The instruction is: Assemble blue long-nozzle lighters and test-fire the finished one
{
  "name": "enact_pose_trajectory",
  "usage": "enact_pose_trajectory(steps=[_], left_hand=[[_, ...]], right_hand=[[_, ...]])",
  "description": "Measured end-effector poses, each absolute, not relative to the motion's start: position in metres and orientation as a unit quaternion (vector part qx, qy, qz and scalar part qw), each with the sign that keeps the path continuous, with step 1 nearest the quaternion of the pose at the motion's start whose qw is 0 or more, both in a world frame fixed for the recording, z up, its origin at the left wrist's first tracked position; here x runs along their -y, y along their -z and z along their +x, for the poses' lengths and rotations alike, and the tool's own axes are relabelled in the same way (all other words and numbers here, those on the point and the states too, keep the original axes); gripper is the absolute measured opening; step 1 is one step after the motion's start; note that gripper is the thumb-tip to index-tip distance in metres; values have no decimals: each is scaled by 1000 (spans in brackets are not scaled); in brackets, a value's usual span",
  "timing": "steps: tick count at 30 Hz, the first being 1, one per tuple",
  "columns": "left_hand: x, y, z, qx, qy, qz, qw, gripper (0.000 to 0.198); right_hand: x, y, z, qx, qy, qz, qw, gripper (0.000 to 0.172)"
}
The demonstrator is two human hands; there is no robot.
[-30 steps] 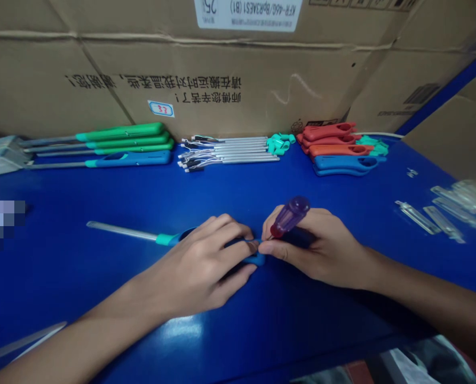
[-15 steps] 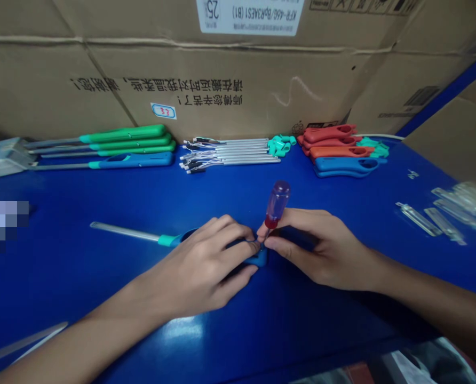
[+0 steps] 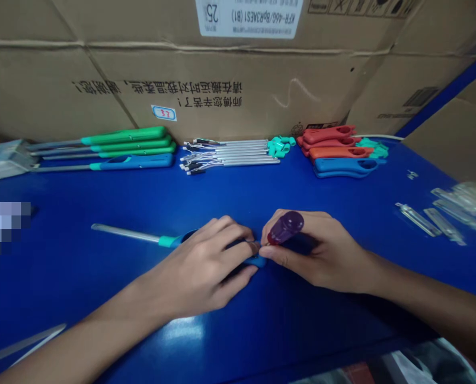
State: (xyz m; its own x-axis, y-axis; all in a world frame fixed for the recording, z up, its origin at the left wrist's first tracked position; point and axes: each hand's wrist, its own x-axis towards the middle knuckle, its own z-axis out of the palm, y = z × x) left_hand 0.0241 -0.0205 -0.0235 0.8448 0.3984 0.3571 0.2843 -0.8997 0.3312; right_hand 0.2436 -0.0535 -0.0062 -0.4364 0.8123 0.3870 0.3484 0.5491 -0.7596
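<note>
Purple-handled screwdriver pinched in the closed fingers of the right hand, its shaft reaching the blue utility lighter (steel wand pointing left) that the left hand clasps down on the blue table, lower center of frame.

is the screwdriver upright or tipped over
Tipped. Its purple handle lies low over the right hand, slanting rather than standing up.

We hold a blue utility lighter in the left hand on the blue surface; beside the lighter, the right hand grips a purple-handled screwdriver, its shaft end at the lighter.
</note>
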Motion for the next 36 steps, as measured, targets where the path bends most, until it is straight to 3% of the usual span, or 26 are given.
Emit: enact_pose_trajectory(steps=[9,19,26,32,36], left_hand=[[17,26,24,-181,-233,950,106,19],[19,26,26,-187,-235,948,107,16],[18,28,27,-195,-239,946,98,14],[18,27,27,-191,-238,947,101,16],[18,27,26,-189,-235,949,91,18]], right_hand=[[53,7,246,827,-262,-345,358,13],[52,11,241,798,-228,-400,389,4],[51,17,232,762,-241,-426,423,19],[49,14,234,771,-276,-422,388,2],[49,11,240,801,-269,-397,359,8]])
